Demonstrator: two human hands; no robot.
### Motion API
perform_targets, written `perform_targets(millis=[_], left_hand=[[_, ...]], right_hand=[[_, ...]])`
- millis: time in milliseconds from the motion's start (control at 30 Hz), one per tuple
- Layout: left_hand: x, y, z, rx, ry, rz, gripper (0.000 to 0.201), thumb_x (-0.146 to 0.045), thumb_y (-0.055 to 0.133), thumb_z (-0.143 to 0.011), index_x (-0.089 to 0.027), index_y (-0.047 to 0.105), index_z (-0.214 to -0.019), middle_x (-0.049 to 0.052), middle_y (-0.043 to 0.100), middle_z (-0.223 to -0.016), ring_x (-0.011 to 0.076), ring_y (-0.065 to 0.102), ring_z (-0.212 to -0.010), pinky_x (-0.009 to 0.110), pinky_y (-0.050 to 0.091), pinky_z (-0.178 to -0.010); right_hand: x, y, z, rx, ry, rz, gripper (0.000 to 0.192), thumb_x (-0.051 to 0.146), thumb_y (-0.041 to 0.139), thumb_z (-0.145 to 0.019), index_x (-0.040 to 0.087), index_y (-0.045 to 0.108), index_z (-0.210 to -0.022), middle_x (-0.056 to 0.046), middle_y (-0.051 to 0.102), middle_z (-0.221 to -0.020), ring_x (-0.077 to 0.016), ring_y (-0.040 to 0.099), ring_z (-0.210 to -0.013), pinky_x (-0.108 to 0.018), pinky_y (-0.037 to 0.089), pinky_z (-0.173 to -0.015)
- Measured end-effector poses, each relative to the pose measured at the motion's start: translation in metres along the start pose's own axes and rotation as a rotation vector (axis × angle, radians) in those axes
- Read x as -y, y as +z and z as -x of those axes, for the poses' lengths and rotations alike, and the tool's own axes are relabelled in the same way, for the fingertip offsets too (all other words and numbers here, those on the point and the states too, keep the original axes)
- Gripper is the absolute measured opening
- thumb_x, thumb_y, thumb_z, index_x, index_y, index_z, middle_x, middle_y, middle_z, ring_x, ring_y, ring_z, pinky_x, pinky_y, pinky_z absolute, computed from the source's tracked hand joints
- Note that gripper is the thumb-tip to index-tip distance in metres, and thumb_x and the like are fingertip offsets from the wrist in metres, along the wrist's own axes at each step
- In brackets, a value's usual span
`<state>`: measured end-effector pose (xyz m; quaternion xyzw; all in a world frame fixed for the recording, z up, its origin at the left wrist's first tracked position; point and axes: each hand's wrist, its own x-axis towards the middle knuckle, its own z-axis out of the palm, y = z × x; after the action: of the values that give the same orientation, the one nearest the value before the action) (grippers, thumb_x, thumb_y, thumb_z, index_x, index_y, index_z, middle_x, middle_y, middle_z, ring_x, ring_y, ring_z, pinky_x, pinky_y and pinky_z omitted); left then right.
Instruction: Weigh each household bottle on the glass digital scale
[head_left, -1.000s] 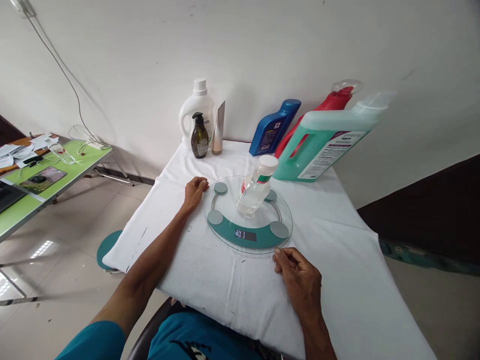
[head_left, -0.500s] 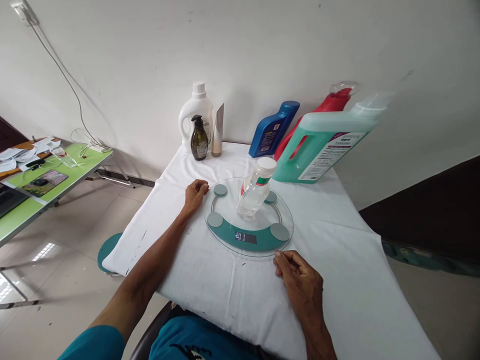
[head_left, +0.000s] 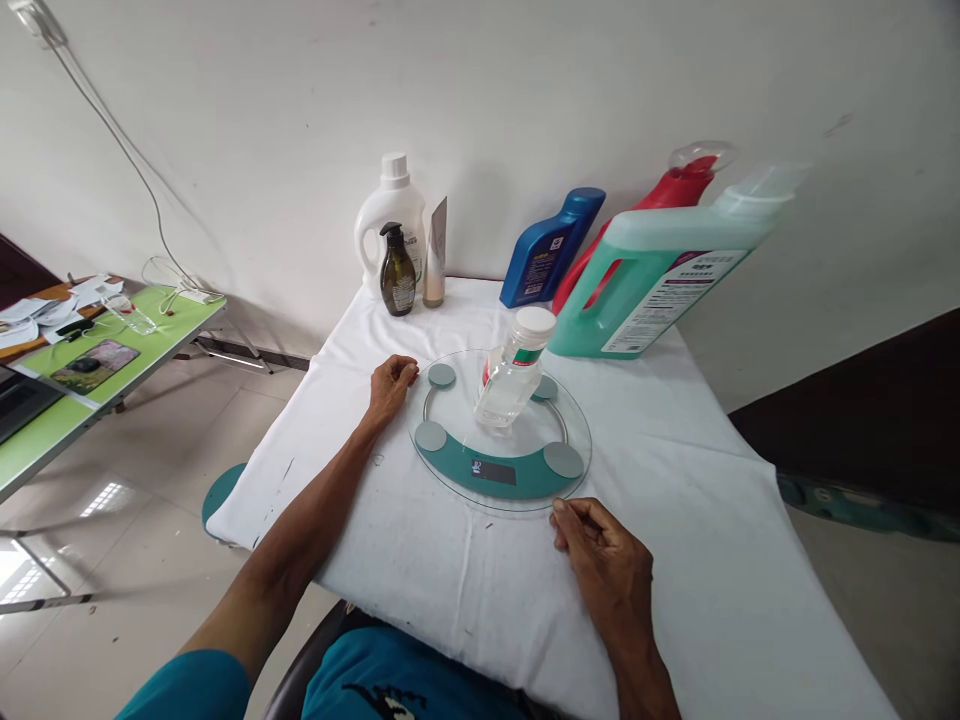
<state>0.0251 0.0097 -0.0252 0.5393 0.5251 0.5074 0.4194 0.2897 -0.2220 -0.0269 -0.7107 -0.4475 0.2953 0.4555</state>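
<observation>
Green side table [head_left: 112,350] off at far left, littered with papers and a cable, well apart from the action. White cloth over the work table [head_left: 420,560], stained here and there. Left hand [head_left: 390,385] down on the cloth, fingers curled loosely into a half fist, knuckles just beside the left rim of the glass scale [head_left: 501,432], maybe touching it, hard to say. Nothing gripped in it. Round scale lying flat, teal band and small display [head_left: 493,470] turned toward the wearer, digits too small to read. Clear bottle [head_left: 514,372] with a white cap standing on the glass near the middle, long axis up, looking tilted to the right through the wide lens. Lies up and right from the left hand, up and left from the right hand; left hand looks the nearer of the two. Right hand [head_left: 600,560] resting on the cloth at the near rim, fingers folded in, fingertips at the glass edge, holding nothing. Back row by the wall: white jug [head_left: 388,232], dark pump bottle [head_left: 397,272], slim tube [head_left: 436,255], then blue bottle [head_left: 549,250], red bottle [head_left: 660,205] and big teal jug [head_left: 660,290], all behind the scale.
</observation>
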Motion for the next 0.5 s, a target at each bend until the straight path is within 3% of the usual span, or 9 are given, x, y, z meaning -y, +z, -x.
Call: perform_targets(millis=[267,500], left_hand=[[0.0019,-0.0015,-0.0006,0.005,0.015,0.029,0.024,-0.04,0.069,-0.087,-0.017,0.071,-0.093,0.008,0.076,-0.09,0.0189,0.071,-0.082,0.035,0.058,-0.082],[-0.0065,-0.0034,-0.0002,-0.008,0.008,0.045,0.046,-0.06,0.069,-0.09,-0.016,0.069,-0.101,0.012,0.076,-0.098,0.0222,0.074,-0.087,0.039,0.061,-0.083]], right_hand=[[0.0015,-0.0004,0.0012,-0.002,0.0,-0.02,0.042,0.061,0.067,-0.092,0.024,0.062,-0.071,0.001,0.062,-0.059,-0.0169,0.063,-0.062,-0.024,0.05,-0.062],[0.0009,-0.0011,-0.0001,0.009,-0.029,-0.033,0.041,0.06,0.067,-0.092,0.024,0.062,-0.07,0.002,0.062,-0.059,-0.0157,0.06,-0.058,-0.024,0.049,-0.06]])
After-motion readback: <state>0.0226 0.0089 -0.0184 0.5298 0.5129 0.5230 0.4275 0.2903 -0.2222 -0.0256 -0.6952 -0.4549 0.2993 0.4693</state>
